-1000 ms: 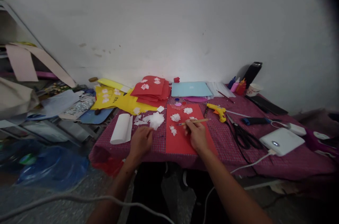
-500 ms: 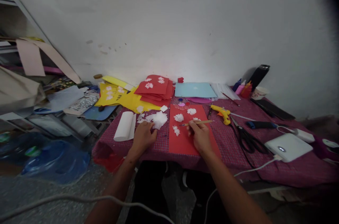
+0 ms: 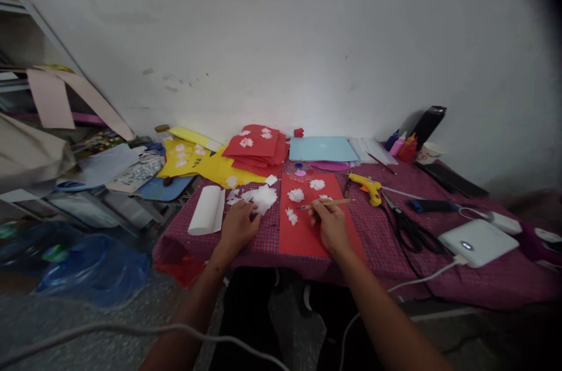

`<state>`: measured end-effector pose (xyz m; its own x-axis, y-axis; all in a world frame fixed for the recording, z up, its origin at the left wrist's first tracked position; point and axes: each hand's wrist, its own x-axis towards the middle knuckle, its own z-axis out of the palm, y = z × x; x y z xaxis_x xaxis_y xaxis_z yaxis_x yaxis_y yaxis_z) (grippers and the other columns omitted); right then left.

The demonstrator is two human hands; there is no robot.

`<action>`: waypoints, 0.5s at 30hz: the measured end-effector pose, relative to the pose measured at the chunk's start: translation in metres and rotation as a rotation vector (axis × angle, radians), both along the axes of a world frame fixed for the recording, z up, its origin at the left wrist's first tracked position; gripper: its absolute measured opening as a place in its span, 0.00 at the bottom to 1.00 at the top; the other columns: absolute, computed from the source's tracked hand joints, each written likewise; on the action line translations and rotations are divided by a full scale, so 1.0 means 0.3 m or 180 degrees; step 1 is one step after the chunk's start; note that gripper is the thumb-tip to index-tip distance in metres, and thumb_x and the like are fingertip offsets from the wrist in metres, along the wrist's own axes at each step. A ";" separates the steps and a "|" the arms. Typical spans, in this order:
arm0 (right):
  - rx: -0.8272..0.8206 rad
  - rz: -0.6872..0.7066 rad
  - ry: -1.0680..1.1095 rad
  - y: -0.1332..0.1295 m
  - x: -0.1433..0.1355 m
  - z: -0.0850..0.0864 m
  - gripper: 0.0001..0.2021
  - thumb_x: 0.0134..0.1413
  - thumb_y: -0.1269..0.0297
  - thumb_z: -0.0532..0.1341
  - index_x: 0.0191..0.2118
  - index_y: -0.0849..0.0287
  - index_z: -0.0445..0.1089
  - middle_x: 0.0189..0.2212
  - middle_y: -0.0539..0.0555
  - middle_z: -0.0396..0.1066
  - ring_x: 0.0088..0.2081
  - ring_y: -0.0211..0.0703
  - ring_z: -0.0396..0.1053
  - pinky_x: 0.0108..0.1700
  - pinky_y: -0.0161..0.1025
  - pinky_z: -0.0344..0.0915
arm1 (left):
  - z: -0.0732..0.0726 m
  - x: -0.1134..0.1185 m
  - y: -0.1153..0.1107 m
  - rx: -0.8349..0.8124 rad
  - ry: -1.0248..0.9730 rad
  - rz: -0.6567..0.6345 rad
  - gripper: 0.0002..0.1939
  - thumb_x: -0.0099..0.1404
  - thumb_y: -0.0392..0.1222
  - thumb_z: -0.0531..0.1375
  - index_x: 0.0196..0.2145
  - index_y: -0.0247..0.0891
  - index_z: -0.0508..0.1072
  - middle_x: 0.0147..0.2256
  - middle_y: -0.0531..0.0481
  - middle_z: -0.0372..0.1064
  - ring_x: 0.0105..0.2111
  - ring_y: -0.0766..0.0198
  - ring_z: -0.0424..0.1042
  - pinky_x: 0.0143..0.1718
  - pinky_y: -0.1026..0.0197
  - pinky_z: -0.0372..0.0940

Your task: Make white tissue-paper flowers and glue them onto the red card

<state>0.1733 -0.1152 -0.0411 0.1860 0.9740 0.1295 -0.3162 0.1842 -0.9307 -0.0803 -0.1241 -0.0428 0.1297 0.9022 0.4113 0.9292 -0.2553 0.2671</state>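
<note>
My right hand (image 3: 330, 223) is closed round a thin wooden brush (image 3: 336, 202) above a red sheet (image 3: 307, 240). The brush lies almost level, its tip pointing left between white paper flowers (image 3: 295, 195) on the sheet. My left hand (image 3: 239, 224) rests on the checked cloth beside a pile of white paper pieces (image 3: 264, 198); its fingers are curled, and anything between them is too small to make out. A white paper roll (image 3: 205, 210) stands just left of that hand. Behind the red sheet is a small palette (image 3: 301, 169) with blue, pink and red paint.
Red cards (image 3: 257, 147) and yellow sheets (image 3: 228, 169) lie at the back left, a light blue sheet (image 3: 324, 149) behind the palette. To the right are a yellow glue gun (image 3: 367, 188), black scissors (image 3: 410, 229), a white power bank (image 3: 477, 242), paint bottles (image 3: 408, 148) and a cup (image 3: 429, 153).
The brush tip has shifted slightly left with my right hand. My left hand has hardly moved.
</note>
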 end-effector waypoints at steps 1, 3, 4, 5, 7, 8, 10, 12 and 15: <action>-0.0005 0.0002 -0.0017 0.000 0.000 0.000 0.13 0.52 0.55 0.68 0.28 0.59 0.72 0.22 0.49 0.70 0.20 0.35 0.62 0.22 0.34 0.57 | 0.000 0.003 0.001 -0.0014 0.0014 0.0014 0.12 0.64 0.44 0.59 0.42 0.37 0.76 0.37 0.43 0.73 0.41 0.53 0.70 0.46 0.54 0.62; -0.0015 0.0012 -0.0044 0.002 0.001 -0.003 0.13 0.52 0.54 0.68 0.28 0.58 0.72 0.22 0.49 0.70 0.20 0.36 0.62 0.22 0.34 0.57 | 0.002 0.008 0.002 -0.0024 0.0061 0.0049 0.12 0.65 0.45 0.59 0.41 0.37 0.76 0.37 0.42 0.73 0.41 0.53 0.70 0.46 0.54 0.62; -0.0021 0.0018 -0.0040 0.004 0.001 -0.005 0.13 0.51 0.54 0.68 0.27 0.58 0.72 0.22 0.49 0.70 0.20 0.36 0.62 0.22 0.35 0.57 | 0.004 0.011 0.003 -0.0019 0.0081 0.0058 0.11 0.65 0.45 0.58 0.40 0.37 0.76 0.36 0.42 0.73 0.40 0.53 0.70 0.46 0.54 0.62; -0.0026 0.0020 -0.0025 0.005 0.001 -0.007 0.13 0.51 0.54 0.68 0.27 0.58 0.72 0.22 0.49 0.70 0.20 0.36 0.62 0.22 0.35 0.57 | 0.007 0.012 0.004 -0.0011 0.0092 0.0051 0.11 0.66 0.44 0.57 0.39 0.37 0.76 0.36 0.42 0.73 0.40 0.53 0.70 0.46 0.54 0.62; -0.0025 0.0016 -0.0007 0.006 0.002 -0.009 0.12 0.51 0.54 0.68 0.28 0.57 0.72 0.22 0.48 0.70 0.20 0.36 0.62 0.22 0.35 0.57 | 0.009 0.013 0.007 0.0007 0.0085 -0.0002 0.10 0.66 0.42 0.56 0.37 0.38 0.76 0.35 0.42 0.73 0.40 0.54 0.70 0.46 0.54 0.62; -0.0020 0.0015 -0.0016 0.005 0.002 -0.009 0.12 0.51 0.55 0.68 0.28 0.57 0.72 0.22 0.48 0.70 0.20 0.36 0.62 0.22 0.35 0.57 | 0.010 0.013 0.008 0.0020 0.0064 -0.0025 0.10 0.67 0.41 0.55 0.35 0.38 0.76 0.34 0.43 0.73 0.40 0.54 0.70 0.46 0.54 0.62; 0.0002 0.0021 -0.0045 0.004 0.002 -0.008 0.12 0.52 0.55 0.67 0.28 0.58 0.72 0.22 0.49 0.70 0.20 0.35 0.62 0.23 0.35 0.57 | 0.009 0.010 0.011 0.0058 -0.0006 -0.0032 0.11 0.67 0.39 0.53 0.33 0.38 0.75 0.33 0.43 0.73 0.39 0.55 0.70 0.45 0.55 0.62; 0.0024 0.0030 -0.0054 0.002 0.002 -0.007 0.12 0.52 0.56 0.67 0.28 0.58 0.72 0.22 0.49 0.70 0.20 0.35 0.62 0.23 0.35 0.57 | 0.011 0.006 0.011 0.0120 -0.0129 -0.0011 0.11 0.67 0.39 0.53 0.31 0.39 0.74 0.32 0.44 0.72 0.38 0.55 0.70 0.44 0.55 0.62; 0.0029 0.0016 -0.0009 0.001 0.000 -0.006 0.12 0.52 0.55 0.68 0.28 0.59 0.72 0.22 0.49 0.70 0.20 0.34 0.62 0.22 0.34 0.57 | 0.026 0.006 0.002 0.0242 -0.0590 0.0102 0.11 0.66 0.40 0.54 0.28 0.39 0.73 0.30 0.46 0.71 0.36 0.56 0.70 0.42 0.56 0.62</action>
